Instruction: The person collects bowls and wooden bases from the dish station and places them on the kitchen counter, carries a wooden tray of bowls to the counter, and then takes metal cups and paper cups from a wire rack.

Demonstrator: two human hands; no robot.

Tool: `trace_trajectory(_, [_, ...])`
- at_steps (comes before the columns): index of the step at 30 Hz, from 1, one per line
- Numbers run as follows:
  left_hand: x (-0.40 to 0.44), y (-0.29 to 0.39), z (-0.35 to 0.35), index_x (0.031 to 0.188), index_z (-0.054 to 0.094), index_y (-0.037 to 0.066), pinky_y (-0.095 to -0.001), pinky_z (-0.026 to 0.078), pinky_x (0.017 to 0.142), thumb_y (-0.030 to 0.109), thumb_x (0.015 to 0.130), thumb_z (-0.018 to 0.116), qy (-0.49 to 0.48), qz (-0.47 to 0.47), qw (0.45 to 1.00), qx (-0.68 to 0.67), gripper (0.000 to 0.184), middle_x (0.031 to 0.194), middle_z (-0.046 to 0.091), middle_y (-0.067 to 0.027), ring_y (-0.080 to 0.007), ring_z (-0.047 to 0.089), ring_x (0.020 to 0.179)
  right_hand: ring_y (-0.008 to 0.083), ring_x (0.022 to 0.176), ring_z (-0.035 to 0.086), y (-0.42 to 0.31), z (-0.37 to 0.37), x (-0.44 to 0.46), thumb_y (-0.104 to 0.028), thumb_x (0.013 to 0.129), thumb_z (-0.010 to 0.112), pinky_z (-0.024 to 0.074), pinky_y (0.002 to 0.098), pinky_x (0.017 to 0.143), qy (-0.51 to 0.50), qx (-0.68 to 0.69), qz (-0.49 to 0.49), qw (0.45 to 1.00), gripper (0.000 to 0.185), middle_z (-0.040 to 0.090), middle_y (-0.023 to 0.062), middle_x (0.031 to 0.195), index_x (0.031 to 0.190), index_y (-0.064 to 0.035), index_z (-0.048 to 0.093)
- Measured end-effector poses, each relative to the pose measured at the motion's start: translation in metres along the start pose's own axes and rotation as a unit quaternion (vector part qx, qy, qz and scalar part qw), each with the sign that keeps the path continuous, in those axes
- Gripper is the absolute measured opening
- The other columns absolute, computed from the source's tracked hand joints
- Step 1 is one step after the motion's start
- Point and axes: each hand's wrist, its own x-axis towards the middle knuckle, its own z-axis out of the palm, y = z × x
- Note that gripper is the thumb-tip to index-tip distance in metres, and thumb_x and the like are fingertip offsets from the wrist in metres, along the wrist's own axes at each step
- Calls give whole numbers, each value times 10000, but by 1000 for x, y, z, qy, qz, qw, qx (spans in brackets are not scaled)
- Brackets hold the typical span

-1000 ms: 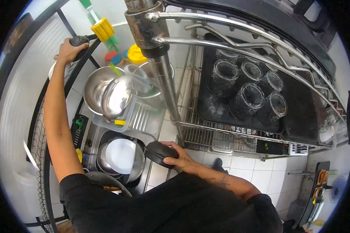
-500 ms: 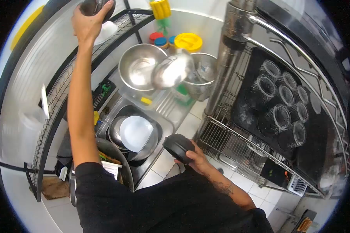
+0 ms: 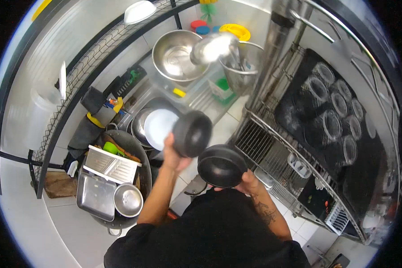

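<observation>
Two black bowls are held close together before my chest. My left hand [image 3: 174,156] is closed on the rim of one black bowl [image 3: 193,133], which is tilted and slightly blurred. Lower and to the right, my right hand [image 3: 249,182] grips the second black bowl [image 3: 222,166], its hollow side facing up toward me. The bowls nearly meet; whether they touch I cannot tell. Just behind the left bowl, a white bowl [image 3: 160,128] rests among metal bowls in the sink [image 3: 134,103].
A large pot [image 3: 146,175] at left carries a white grater [image 3: 113,165], a metal tray [image 3: 95,196] and a small metal bowl [image 3: 128,200]. Above runs a black wire shelf [image 3: 87,62]. On the right, a metal rack [image 3: 272,147] bears a black tray [image 3: 295,105] with several clear cups.
My left hand has come down from the upper shelf with its black bowl, toward the other bowl. My right hand has turned its bowl so the inside shows.
</observation>
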Motion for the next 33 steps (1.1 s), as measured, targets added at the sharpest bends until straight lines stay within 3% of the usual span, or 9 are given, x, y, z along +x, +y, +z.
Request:
trace_trajectory(5, [-64, -74, 18, 1462, 522, 61, -514, 471, 1079, 746, 954, 423, -23, -74, 997, -22, 859, 1418, 593, -180, -338, 579, 1293, 419, 1093, 696, 8, 14, -68, -672, 825, 731, 623, 468, 891, -15, 56, -15, 998, 1031, 626, 298, 1295, 1492, 40, 397])
trace_trajectory(8, [-92, -104, 50, 1483, 504, 97, -368, 650, 683, 783, 900, 484, 6, -134, 991, 12, 901, 1399, 613, -159, -306, 685, 1140, 373, 1034, 719, 42, -10, -138, -617, 876, 717, 634, 441, 844, 11, 48, -59, 997, 926, 643, 289, 1262, 1460, 42, 432])
trace_trajectory(12, [-119, -173, 41, 1523, 468, 123, -583, 388, 1154, 802, 897, 438, -115, -276, 953, 45, 925, 1536, 494, -150, -376, 458, 1411, 332, 966, 729, 71, -8, -234, -393, 939, 670, 651, 406, 759, 226, -26, -95, 969, 705, 664, 242, 1198, 1432, 44, 422])
trace_trajectory(17, [-173, -282, 144, 1511, 470, 96, -532, 400, 1156, 744, 972, 344, -334, -343, 878, 23, 852, 1515, 512, -139, -343, 473, 1395, 313, 852, 742, 85, 47, -393, -231, 918, 508, 649, 372, 635, 378, -40, -201, 903, 544, 668, 199, 1137, 1382, 42, 428])
trace_trajectory(19, [-211, -331, 203, 1498, 479, 91, -532, 433, 1135, 734, 983, 358, -61, -378, 906, 181, 832, 1493, 531, -140, -342, 509, 1369, 301, 855, 740, 112, 40, -452, -251, 929, 501, 646, 370, 633, 420, -29, -227, 879, 535, 661, 194, 1147, 1386, 21, 433])
trace_trajectory(24, [-253, -448, 244, 1463, 497, 60, -501, 536, 1044, 739, 971, 415, -307, -572, 736, 191, 843, 1462, 543, -188, -359, 600, 1272, 271, 949, 726, 166, 33, -559, -295, 961, 481, 631, 359, 612, 562, -55, -306, 767, 590, 595, 211, 1310, 1471, -12, 394])
trace_trajectory(27, [-311, -516, 307, 1451, 509, 57, -498, 559, 1008, 755, 958, 421, -331, -599, 690, 237, 859, 1450, 553, -194, -359, 608, 1261, 284, 1130, 658, 182, 45, -628, -282, 988, 463, 613, 414, 838, 632, -67, -408, 655, 628, 534, 206, 1407, 1552, -37, 341])
trace_trajectory(29, [-331, -558, 335, 1429, 535, 54, -498, 571, 980, 756, 960, 412, -356, -632, 628, 282, 853, 1415, 579, -197, -356, 614, 1250, 212, 1428, 402, 179, 72, -672, -109, 1000, 423, 313, 355, 1194, 675, -73, -411, 609, 614, 458, 120, 1526, 1606, -97, 322])
trace_trajectory(33, [-372, -659, 388, 1440, 534, 29, -445, 555, 1023, 727, 1000, 351, -380, -712, 510, 296, 845, 1424, 599, -161, -306, 611, 1281, 245, 1468, 362, 187, 83, -752, -97, 993, 416, 265, 370, 1222, 705, -46, -479, 521, 622, 426, 140, 1556, 1606, -83, 312])
